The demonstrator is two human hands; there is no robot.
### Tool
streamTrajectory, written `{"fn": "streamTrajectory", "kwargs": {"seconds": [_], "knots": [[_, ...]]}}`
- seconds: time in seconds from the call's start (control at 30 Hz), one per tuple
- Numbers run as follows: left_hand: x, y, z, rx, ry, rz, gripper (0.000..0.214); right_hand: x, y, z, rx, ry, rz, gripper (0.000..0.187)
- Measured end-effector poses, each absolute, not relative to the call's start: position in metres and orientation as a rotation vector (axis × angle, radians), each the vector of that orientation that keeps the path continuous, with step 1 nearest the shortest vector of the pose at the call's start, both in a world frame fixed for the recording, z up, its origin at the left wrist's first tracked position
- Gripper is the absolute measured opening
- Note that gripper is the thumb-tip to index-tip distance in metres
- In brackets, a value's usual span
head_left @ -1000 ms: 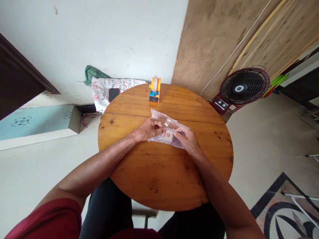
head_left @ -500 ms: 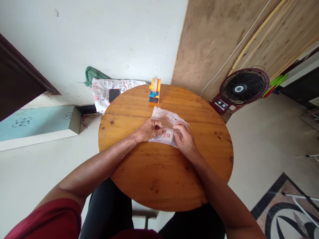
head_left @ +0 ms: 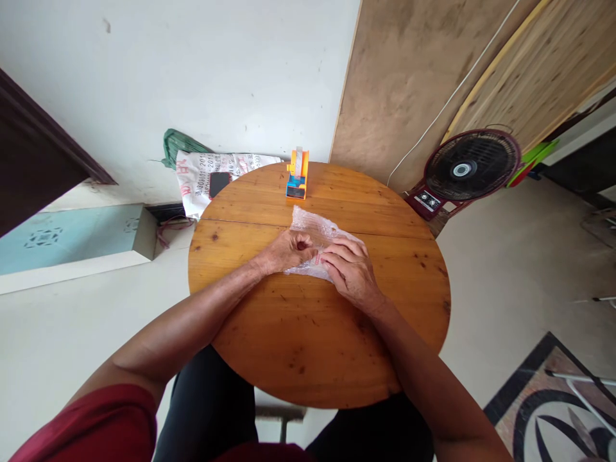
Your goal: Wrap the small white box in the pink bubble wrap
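Tabletop [head_left: 308,333] bears crumpled clear bubble wrap [head_left: 312,228], seemingly red-marked.

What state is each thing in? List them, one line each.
bubble wrap: folded into a bundle, pinned to the table.
left hand: curled shut on the wrap's edge.
right hand: flat, pressing on the wrap.
tape dispenser: upright, untouched, at the table's far edge.
fan: standing on the floor; spinning or not, cannot tell.
phone: screen dark, on a printed sack.

- The bubble wrap [head_left: 312,228] is showing clear, with red print underneath.
- The tape dispenser [head_left: 297,176] is showing orange and blue.
- The table [head_left: 298,333] is showing honey-brown grain and dark knots.
- The fan [head_left: 469,170] is showing maroon.
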State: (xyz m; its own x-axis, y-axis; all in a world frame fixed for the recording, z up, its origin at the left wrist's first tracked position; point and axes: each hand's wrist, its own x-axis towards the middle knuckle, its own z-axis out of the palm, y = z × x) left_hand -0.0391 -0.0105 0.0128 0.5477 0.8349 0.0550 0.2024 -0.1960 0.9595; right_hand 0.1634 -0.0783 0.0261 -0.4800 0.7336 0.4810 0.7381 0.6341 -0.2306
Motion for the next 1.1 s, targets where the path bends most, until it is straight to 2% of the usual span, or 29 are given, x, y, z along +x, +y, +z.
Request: {"fn": "streamTrajectory", "kwargs": {"seconds": [0.13,0.33,0.6,0.87,1.03,1.1], "knots": [[-0.056,-0.008,0.027,1.825,0.972,0.652,0.013,0.163,-0.079,0.027,-1.231,-2.337,-0.028,0.023],[-0.071,-0.002,0.039,2.0,1.195,0.434,0.014,0.162,-0.08,0.028,-1.179,-2.317,-0.038,0.022],[-0.066,0.003,0.027,2.175,1.259,0.471,0.018,0.16,-0.081,0.028,-1.223,-2.347,-0.023,0.022],[-0.052,-0.005,0.022,2.301,1.554,0.355,0.014,0.159,-0.083,0.028,-1.243,-2.345,-0.042,0.022],[-0.056,-0.019,0.03,2.247,1.797,0.195,0.056,0.159,-0.082,0.025,-1.18,-2.322,-0.073,0.023],[-0.057,-0.024,0.034,2.203,1.868,0.112,0.064,0.159,-0.082,0.023,-1.185,-2.324,-0.075,0.024]]}}
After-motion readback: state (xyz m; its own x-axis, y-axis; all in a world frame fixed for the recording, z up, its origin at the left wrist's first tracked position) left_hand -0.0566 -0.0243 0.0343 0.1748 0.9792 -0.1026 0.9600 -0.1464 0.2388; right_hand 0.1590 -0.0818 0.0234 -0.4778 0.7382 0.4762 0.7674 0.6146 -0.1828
